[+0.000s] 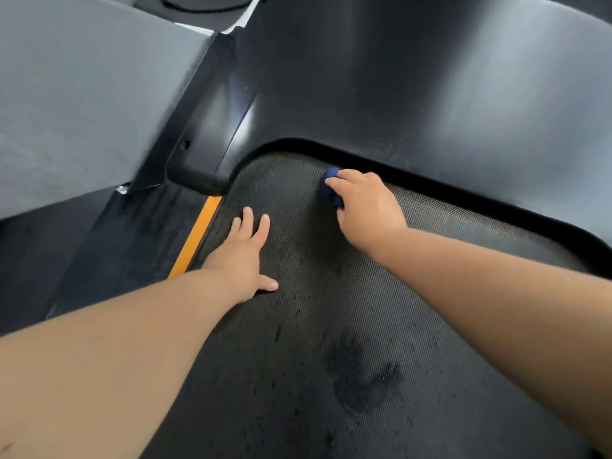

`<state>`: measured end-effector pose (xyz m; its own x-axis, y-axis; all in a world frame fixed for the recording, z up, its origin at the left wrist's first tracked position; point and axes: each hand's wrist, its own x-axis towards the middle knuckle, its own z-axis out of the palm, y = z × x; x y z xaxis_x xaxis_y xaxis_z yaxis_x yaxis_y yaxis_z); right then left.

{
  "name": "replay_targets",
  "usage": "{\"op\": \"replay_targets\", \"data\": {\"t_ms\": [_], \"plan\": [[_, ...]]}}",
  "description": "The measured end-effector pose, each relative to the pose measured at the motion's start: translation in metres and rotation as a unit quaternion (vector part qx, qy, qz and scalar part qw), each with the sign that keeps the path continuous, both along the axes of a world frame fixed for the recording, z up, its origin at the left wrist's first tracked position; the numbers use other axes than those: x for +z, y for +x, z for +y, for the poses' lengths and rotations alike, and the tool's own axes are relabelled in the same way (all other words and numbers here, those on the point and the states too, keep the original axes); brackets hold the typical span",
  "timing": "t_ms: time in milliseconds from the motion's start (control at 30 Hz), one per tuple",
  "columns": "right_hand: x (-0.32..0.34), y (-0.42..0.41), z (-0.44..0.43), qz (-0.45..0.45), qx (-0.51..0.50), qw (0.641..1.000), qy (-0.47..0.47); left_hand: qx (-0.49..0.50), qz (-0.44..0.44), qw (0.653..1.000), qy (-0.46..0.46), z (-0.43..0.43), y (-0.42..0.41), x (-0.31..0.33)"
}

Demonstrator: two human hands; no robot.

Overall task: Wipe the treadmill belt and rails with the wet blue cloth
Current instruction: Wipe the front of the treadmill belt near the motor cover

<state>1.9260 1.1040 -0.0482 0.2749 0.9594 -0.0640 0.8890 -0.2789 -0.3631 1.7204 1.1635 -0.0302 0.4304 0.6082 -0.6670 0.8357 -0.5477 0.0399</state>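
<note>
Beside the orange-striped rail [195, 240], the left hand [243, 256] is lying flat with fingers spread, bracing on the belt [331, 309] and holding nothing. Further right, the blue cloth [331, 188] is sitting bunched at the belt's front edge, the right hand [367, 207] curling round it. Soft, light and damp, it is probably handling best wadded in the palm. No readable writing is showing.

No readable text, label, brand or number appears anywhere.
</note>
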Motion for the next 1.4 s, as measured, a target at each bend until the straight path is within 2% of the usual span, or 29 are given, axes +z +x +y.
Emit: {"op": "replay_targets", "data": {"t_ms": [100, 167, 233, 300, 367, 467, 533, 600, 700, 767, 800, 900, 967, 1000, 1100, 1200, 1233, 1300, 1367, 1400], "plan": [[0.004, -0.033, -0.003, 0.038, 0.102, 0.994, -0.026, 0.010, -0.008, 1.000, 0.001, 0.000, 0.000, -0.001], [0.001, -0.031, 0.002, 0.008, 0.171, 0.985, -0.020, 0.014, -0.013, 1.000, 0.000, 0.000, -0.001, -0.001], [-0.002, -0.011, 0.020, -0.028, 0.133, 0.991, 0.000, 0.014, -0.018, 1.000, -0.002, 0.001, -0.001, -0.003], [-0.003, 0.004, 0.039, -0.050, 0.031, 0.998, 0.020, 0.012, -0.032, 0.999, -0.003, 0.002, -0.003, -0.002], [-0.001, -0.002, 0.039, -0.052, 0.009, 0.998, 0.017, 0.017, -0.039, 0.999, -0.007, 0.001, -0.006, 0.000], [-0.001, -0.029, -0.005, 0.002, 0.126, 0.992, -0.008, 0.030, -0.045, 0.999, -0.003, -0.001, -0.004, 0.001], [-0.002, -0.031, -0.047, 0.003, 0.185, 0.983, -0.003, 0.038, -0.041, 0.998, -0.002, -0.002, -0.001, 0.003], [-0.005, 0.003, -0.063, -0.044, 0.143, 0.988, 0.042, 0.024, -0.048, 0.999, 0.010, -0.006, 0.004, 0.005], [0.000, 0.067, -0.077, -0.122, -0.043, 0.989, 0.066, -0.061, -0.085, 0.994, 0.033, -0.018, 0.021, 0.008], [0.002, 0.072, -0.094, -0.104, -0.102, 0.988, 0.045, -0.090, -0.091, 0.992, -0.006, -0.033, 0.036, 0.009], [0.002, 0.061, -0.103, -0.077, -0.099, 0.992, 0.034, -0.093, -0.085, 0.992, -0.019, -0.040, 0.043, 0.008], [0.001, 0.011, -0.136, -0.008, 0.042, 0.999, 0.003, -0.087, -0.054, 0.995, -0.015, -0.050, 0.057, 0.009], [0.001, 0.013, -0.146, -0.010, 0.124, 0.992, -0.007, -0.096, -0.041, 0.994, -0.012, -0.054, 0.060, 0.012], [0.004, 0.025, -0.144, -0.022, 0.106, 0.994, -0.019, -0.107, -0.037, 0.994, -0.012, -0.055, 0.060, 0.013], [0.021, 0.070, -0.132, -0.047, -0.083, 0.993, -0.074, -0.146, -0.044, 0.988, -0.009, -0.060, 0.063, 0.016], [0.041, 0.085, -0.141, 0.061, -0.073, 0.979, -0.178, -0.162, -0.107, 0.981, -0.011, -0.076, 0.081, 0.018], [0.048, 0.081, -0.148, 0.101, -0.070, 0.976, -0.180, -0.168, -0.141, 0.976, -0.009, -0.081, 0.092, 0.019], [0.059, 0.077, -0.169, 0.155, -0.140, 0.969, -0.132, -0.196, -0.206, 0.959, -0.003, -0.093, 0.121, 0.019], [0.061, 0.082, -0.198, 0.124, -0.221, 0.964, -0.082, -0.255, -0.241, 0.936, 0.020, -0.111, 0.153, 0.013], [0.061, 0.088, -0.214, 0.090, -0.244, 0.961, -0.092, -0.284, -0.243, 0.927, 0.030, -0.122, 0.168, 0.008]]}}
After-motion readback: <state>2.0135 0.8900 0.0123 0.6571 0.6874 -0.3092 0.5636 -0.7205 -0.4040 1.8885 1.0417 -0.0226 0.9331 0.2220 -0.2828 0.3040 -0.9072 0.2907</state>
